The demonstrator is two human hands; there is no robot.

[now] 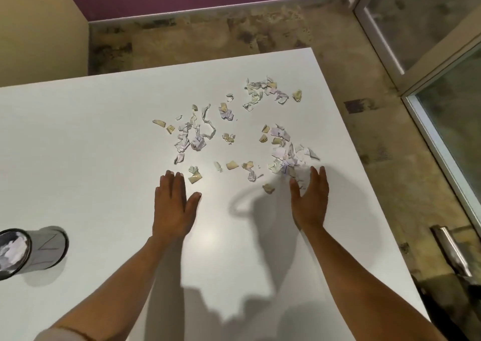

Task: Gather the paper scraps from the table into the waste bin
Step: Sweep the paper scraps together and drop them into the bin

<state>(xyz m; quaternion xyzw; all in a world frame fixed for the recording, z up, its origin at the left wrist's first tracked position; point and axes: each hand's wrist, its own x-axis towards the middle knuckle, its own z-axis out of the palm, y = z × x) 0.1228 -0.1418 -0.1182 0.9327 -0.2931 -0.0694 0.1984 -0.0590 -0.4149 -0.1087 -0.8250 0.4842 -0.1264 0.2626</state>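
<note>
- Paper scraps [229, 130] scattered on surface [78, 137], bin [28, 249] far left.
- Left hand [173, 205], right hand [309, 200] both flat, empty.
- Risk: fast sweep pushes scraps off right edge.

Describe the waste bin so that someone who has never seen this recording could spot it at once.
Start at the white table and follow it to its near-left part, at the picture's left edge. There, far left of the left hand, stands the waste bin, a small grey cylinder cut off by the frame, with paper showing in its mouth. It is the only container on the table; everything else is loose paper scraps.
</note>
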